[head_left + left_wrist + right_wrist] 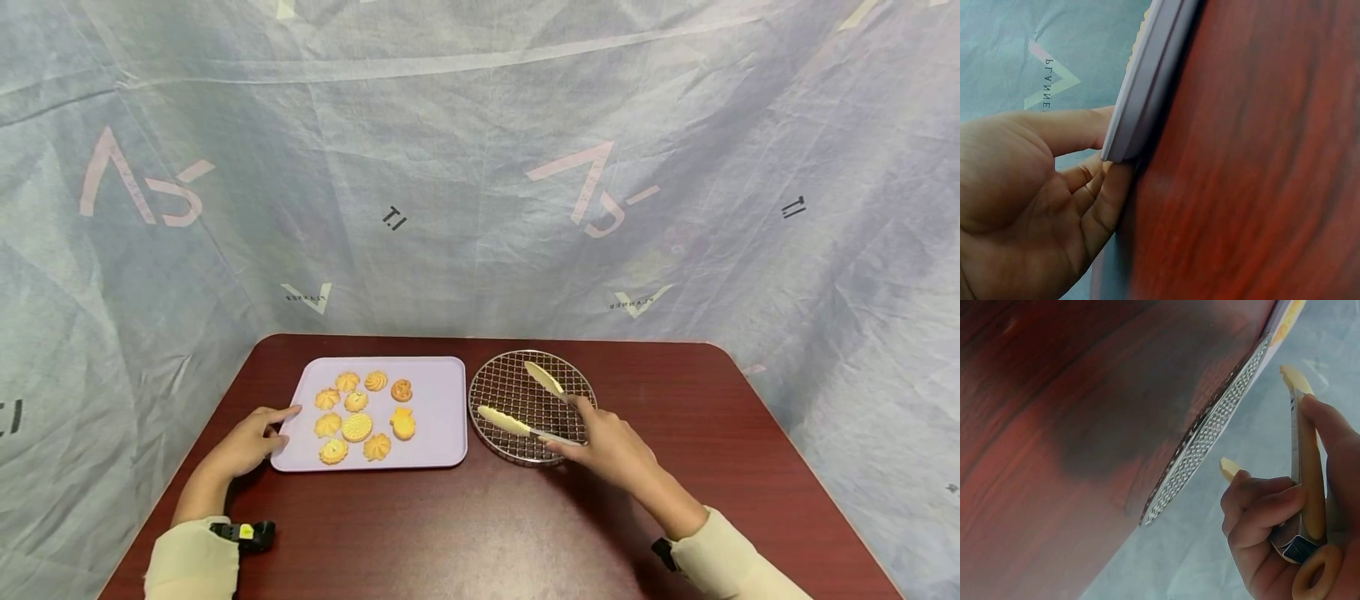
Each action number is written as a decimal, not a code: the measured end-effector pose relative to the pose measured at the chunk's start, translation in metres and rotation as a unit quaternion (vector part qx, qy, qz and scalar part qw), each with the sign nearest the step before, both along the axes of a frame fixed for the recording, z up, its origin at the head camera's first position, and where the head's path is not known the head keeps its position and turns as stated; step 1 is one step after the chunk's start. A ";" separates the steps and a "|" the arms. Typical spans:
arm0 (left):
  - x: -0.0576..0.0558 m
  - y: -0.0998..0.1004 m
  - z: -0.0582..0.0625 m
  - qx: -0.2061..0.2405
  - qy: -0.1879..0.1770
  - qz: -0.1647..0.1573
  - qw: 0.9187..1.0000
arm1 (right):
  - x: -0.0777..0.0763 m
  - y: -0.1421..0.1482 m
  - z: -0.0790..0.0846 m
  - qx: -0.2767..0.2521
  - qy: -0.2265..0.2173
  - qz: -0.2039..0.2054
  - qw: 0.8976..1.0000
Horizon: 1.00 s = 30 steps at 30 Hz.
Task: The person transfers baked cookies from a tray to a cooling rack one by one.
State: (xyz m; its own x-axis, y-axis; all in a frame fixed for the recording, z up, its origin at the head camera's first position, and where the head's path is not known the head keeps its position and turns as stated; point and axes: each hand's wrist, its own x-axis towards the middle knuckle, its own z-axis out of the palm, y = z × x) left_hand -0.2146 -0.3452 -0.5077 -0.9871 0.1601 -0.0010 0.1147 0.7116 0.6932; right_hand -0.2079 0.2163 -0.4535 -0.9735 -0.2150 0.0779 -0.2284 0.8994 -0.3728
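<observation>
One pair of pale-tipped metal tongs (504, 420) is hovering, in head view, above a round wire rack (517, 392) beside a lilac rectangular tray (438, 412) of golden cookies (357, 427). Left wrist: left hand (1022, 200) is pinching the tray's edge. Right wrist: right hand (1269, 514) is gripping the tongs; light squeezing should help.

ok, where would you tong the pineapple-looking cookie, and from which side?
Probably by the long sides: the pineapple-looking cookie lies flat, longer than wide. Bring the tongs in from above, on the side nearer the wire rack, where the tray is bare; other cookies lie on its opposite side.
</observation>
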 end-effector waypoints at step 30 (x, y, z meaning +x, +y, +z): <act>0.002 0.002 0.000 -0.003 -0.001 -0.001 1.000 | 0.002 -0.046 -0.010 0.013 0.030 0.064 0.997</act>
